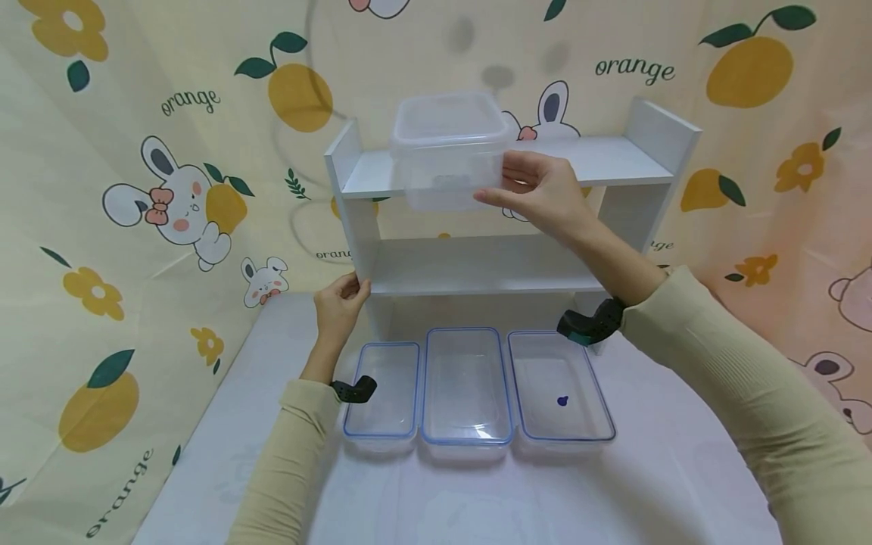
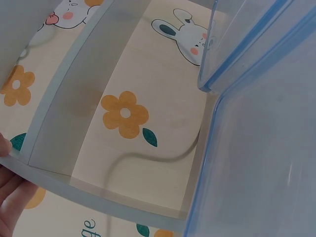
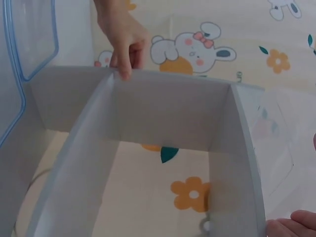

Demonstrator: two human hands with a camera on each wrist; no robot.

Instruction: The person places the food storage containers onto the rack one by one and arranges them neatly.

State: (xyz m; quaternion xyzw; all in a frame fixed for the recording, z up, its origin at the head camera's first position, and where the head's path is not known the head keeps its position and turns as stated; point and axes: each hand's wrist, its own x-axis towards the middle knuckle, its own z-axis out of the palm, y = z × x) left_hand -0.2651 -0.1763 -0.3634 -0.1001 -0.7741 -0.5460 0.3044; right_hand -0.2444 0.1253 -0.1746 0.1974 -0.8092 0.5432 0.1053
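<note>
A frosted clear plastic box with a lid (image 1: 450,151) is held level at the front of the white shelf unit's (image 1: 477,265) top board. My right hand (image 1: 541,185) grips its right side, thumb low on the front and fingers behind the side. Whether the box touches the board, I cannot tell. Lower left, my left hand (image 1: 338,306) pinches the front edge of the unit's left side panel, near the middle shelf. The right wrist view shows this left hand (image 3: 126,42) on the panel, and part of the right hand (image 3: 296,224) at the lower right.
Three clear containers with blue rims, a left one (image 1: 381,386), a middle one (image 1: 466,386) and a right one (image 1: 555,378), stand in a row on the white tabletop (image 1: 436,503). A small dark blue piece (image 1: 562,400) shows at the right one. Behind hangs a printed cloth (image 1: 157,303).
</note>
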